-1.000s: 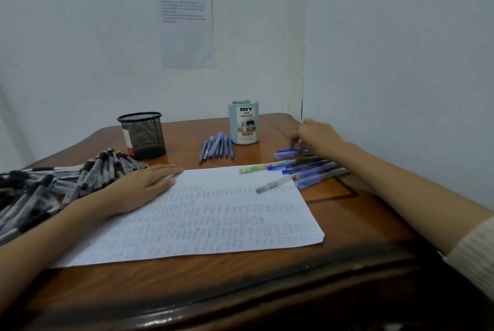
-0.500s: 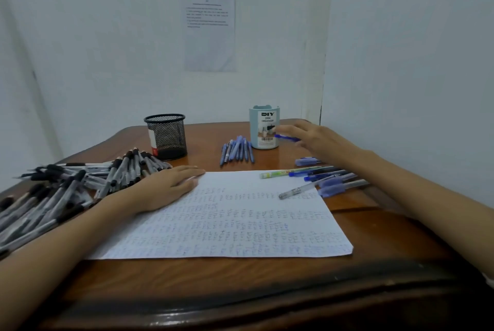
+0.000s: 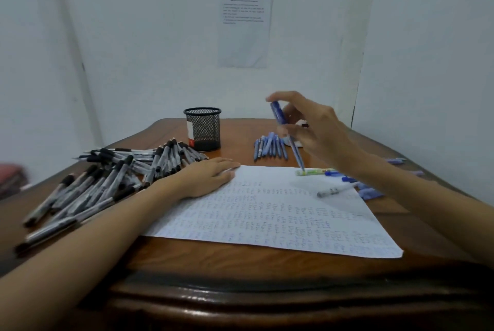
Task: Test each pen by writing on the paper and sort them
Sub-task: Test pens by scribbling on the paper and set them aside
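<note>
A white paper [image 3: 270, 213] covered in rows of blue scribbles lies on the wooden table [image 3: 240, 258]. My left hand [image 3: 207, 178] rests flat on the paper's far left corner. My right hand [image 3: 315, 127] is raised above the paper's far edge and holds a blue pen [image 3: 287, 134] nearly upright, tip down. A row of blue pens [image 3: 270, 146] lies behind the paper. A big pile of black-capped pens [image 3: 107, 178] covers the left of the table. More blue pens [image 3: 366, 189], a green pen [image 3: 314, 171] and a clear pen [image 3: 330, 191] lie at the paper's right.
A black mesh pen cup [image 3: 203, 129] stands at the back of the table. A light blue organiser cup is mostly hidden behind my right hand. A printed sheet [image 3: 244, 31] hangs on the back wall. White walls close the table in behind and on the right.
My right hand picked a blue pen from the right-hand group, lifted it and swung it leftward over the paper's far edge. My left hand stayed on the paper. The camera turned.
</note>
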`<state>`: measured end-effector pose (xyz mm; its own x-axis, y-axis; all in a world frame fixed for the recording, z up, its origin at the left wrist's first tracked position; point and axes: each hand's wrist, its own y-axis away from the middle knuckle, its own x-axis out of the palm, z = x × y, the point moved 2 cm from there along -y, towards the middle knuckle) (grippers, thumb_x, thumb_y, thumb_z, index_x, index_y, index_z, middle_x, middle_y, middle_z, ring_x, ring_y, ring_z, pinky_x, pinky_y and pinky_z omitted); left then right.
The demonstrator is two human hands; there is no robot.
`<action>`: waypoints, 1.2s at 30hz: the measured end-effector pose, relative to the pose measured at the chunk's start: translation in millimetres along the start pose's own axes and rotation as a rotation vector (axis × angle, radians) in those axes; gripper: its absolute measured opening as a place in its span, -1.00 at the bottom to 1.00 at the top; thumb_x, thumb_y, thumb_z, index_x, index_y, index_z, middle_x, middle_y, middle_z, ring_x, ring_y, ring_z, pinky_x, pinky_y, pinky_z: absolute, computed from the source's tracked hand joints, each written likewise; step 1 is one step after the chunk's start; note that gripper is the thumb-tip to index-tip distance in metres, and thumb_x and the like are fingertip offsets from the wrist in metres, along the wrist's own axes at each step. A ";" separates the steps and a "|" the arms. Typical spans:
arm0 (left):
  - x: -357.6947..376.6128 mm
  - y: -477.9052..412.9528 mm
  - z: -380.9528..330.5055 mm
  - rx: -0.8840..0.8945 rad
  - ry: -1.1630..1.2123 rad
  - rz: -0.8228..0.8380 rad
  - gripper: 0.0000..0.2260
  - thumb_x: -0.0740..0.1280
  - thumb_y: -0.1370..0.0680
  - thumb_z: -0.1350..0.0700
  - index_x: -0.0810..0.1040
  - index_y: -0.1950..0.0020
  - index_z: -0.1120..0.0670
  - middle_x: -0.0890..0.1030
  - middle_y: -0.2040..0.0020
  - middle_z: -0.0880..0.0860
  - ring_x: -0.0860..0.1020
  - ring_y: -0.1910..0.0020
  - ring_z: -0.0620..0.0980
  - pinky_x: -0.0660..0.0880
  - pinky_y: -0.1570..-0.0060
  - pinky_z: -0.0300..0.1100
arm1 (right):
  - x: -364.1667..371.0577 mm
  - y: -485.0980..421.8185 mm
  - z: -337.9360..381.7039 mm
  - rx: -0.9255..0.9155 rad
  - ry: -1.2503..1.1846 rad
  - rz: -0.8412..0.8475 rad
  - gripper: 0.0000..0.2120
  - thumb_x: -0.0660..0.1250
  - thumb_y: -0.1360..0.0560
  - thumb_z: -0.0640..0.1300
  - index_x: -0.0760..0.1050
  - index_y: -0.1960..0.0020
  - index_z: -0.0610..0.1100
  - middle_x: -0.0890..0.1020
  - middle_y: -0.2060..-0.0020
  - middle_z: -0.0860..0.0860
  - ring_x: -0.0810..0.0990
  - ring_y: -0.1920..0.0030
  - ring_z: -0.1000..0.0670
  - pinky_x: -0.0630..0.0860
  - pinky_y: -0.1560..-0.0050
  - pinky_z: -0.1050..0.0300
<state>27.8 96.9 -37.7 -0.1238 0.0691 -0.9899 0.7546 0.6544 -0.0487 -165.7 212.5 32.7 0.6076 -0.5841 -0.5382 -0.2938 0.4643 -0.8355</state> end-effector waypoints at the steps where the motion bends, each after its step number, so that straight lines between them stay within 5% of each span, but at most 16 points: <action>1: -0.3 0.4 -0.6 0.002 0.001 0.000 -0.59 -0.02 -0.65 -0.05 0.17 -0.50 -0.04 0.18 -0.51 -0.02 0.22 -0.45 -0.01 0.13 -0.41 -0.14 | 1.5 -5.1 3.7 0.103 -0.097 -0.007 -0.54 0.39 -0.43 -0.35 0.39 -0.29 -0.18 0.51 0.26 0.03 0.55 0.28 0.10 0.56 0.14 0.34; 3: -0.8 0.9 -1.4 0.003 0.002 -0.002 -0.59 -0.02 -0.65 -0.04 0.17 -0.50 -0.03 0.18 -0.51 -0.02 0.22 -0.45 -0.01 0.12 -0.40 -0.16 | 4.7 -14.2 8.6 0.320 -0.285 -0.020 -0.54 0.44 -0.41 -0.26 0.40 -0.26 -0.10 0.51 0.29 0.05 0.53 0.29 0.16 0.54 0.23 0.32; 6: -0.9 1.0 -1.9 0.006 0.009 -0.001 -0.59 -0.01 -0.65 -0.05 0.17 -0.50 -0.04 0.18 -0.51 -0.01 0.21 -0.45 -0.01 0.13 -0.41 -0.15 | 8.9 -19.1 7.0 0.640 -0.582 -0.182 -0.90 0.39 -0.46 -0.16 0.47 0.17 -0.10 0.37 0.45 0.01 0.36 0.50 0.13 0.32 0.53 0.33; 9: -0.7 0.4 -1.6 0.011 0.015 -0.001 -0.59 -0.01 -0.65 -0.04 0.18 -0.50 -0.03 0.19 -0.51 -0.01 0.21 -0.45 -0.01 0.11 -0.40 -0.16 | 16.0 -6.9 -9.1 0.960 -0.971 -0.365 -0.69 0.35 -0.49 -0.21 0.27 0.33 -0.09 0.24 0.58 0.06 0.14 0.66 0.15 0.12 0.68 0.33; 12: -0.6 0.3 -1.6 0.019 0.018 -0.002 -0.59 -0.01 -0.65 -0.05 0.18 -0.50 -0.03 0.19 -0.51 -0.01 0.21 -0.45 -0.01 0.11 -0.40 -0.16 | 21.6 12.4 -18.2 1.115 -1.073 -0.363 -0.75 0.33 -0.51 -0.20 0.30 0.26 -0.10 0.34 0.58 0.06 0.27 0.68 0.16 0.32 0.64 0.38; 15: -1.1 1.0 -1.0 0.023 -0.006 0.003 -0.59 -0.02 -0.65 -0.05 0.17 -0.50 -0.03 0.19 -0.51 -0.01 0.21 -0.45 -0.01 0.11 -0.43 -0.13 | 29.3 21.8 -12.4 1.114 -1.109 -0.141 -0.73 0.23 -0.56 0.00 0.52 0.04 -0.22 0.61 0.45 -0.06 0.62 0.48 0.06 0.58 0.44 0.22; 17: -1.6 2.4 -0.2 0.030 -0.025 0.005 -0.58 -0.03 -0.65 -0.05 0.15 -0.51 -0.03 0.18 -0.51 -0.02 0.21 -0.45 -0.01 0.12 -0.44 -0.11 | 36.1 23.6 -1.9 1.103 -1.120 0.072 -0.55 0.13 -0.58 0.10 0.56 -0.09 -0.26 0.69 0.21 -0.15 0.69 0.31 -0.04 0.60 0.40 0.19; 19: -2.1 3.9 -0.2 0.037 -0.033 0.005 -0.58 -0.03 -0.65 -0.05 0.15 -0.51 -0.02 0.18 -0.51 -0.01 0.22 -0.45 -0.01 0.12 -0.43 -0.11 | 45.9 26.0 8.0 1.082 -1.007 0.181 -0.58 0.18 -0.55 0.09 0.59 -0.03 -0.25 0.69 0.18 -0.14 0.69 0.31 -0.03 0.58 0.41 0.22; 22: -2.6 5.7 -1.4 0.032 -0.044 -0.006 -0.58 -0.03 -0.65 -0.04 0.16 -0.51 0.00 0.19 -0.50 0.02 0.22 -0.44 -0.02 0.13 -0.42 -0.10 | 59.3 31.2 20.0 1.041 -0.845 0.163 -0.74 0.42 -0.42 -0.04 0.49 0.28 -0.22 0.56 0.48 -0.04 0.50 0.53 0.07 0.44 0.54 0.28; 25: -3.2 6.4 -3.2 0.030 -0.044 -0.015 -0.59 -0.03 -0.65 -0.04 0.19 -0.50 0.01 0.23 -0.47 0.03 0.25 -0.41 -0.03 0.17 -0.40 -0.10 | 66.5 33.3 20.3 0.952 -0.660 0.174 -0.59 0.47 -0.37 -0.02 0.32 0.42 -0.18 0.39 0.66 0.03 0.31 0.64 0.10 0.27 0.61 0.31; 36: -2.8 4.4 -2.1 0.018 -0.030 0.000 -0.59 -0.02 -0.65 -0.04 0.18 -0.50 -0.02 0.24 -0.46 0.01 0.25 -0.40 -0.04 0.17 -0.40 -0.10 | 69.4 34.5 14.9 0.816 -0.529 0.187 -0.57 0.41 -0.45 -0.20 0.29 0.50 -0.15 0.39 0.66 0.00 0.33 0.65 0.12 0.30 0.59 0.31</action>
<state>30.2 101.2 -34.9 -0.1045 0.0459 -0.9935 0.7659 0.6409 -0.0509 -122.6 197.9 -31.9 0.9128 -0.1741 -0.3695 0.0588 0.9512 -0.3030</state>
